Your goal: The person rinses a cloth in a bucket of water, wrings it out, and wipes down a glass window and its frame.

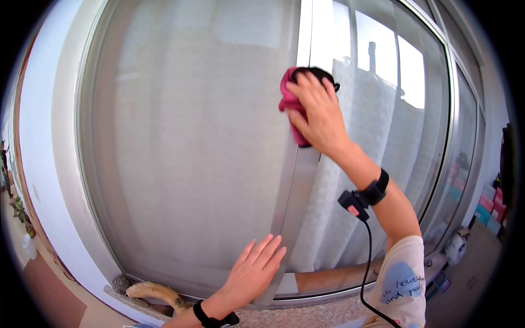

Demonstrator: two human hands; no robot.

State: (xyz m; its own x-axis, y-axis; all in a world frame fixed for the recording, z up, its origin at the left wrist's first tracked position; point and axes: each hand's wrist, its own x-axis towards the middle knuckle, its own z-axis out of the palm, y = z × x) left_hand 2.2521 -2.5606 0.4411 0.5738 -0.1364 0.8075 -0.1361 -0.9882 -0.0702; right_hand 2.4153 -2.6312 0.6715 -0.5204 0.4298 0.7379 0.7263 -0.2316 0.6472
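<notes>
My right hand holds a pink and black cloth against the upright metal frame in the middle of the window. The cloth is bunched under my fingers and partly hidden by them. Lower down, my left hand has its fingers stretched out in front of the bottom of the left pane, with nothing in it. Whether its fingertips touch the window, I cannot tell. Pale curtains hang behind the right pane.
A stone sill runs below the window. At its left end lie a curved, horn-like piece and a dark round clump. From a strap on my right forearm hangs a black cable. Stacked boxes stand far right.
</notes>
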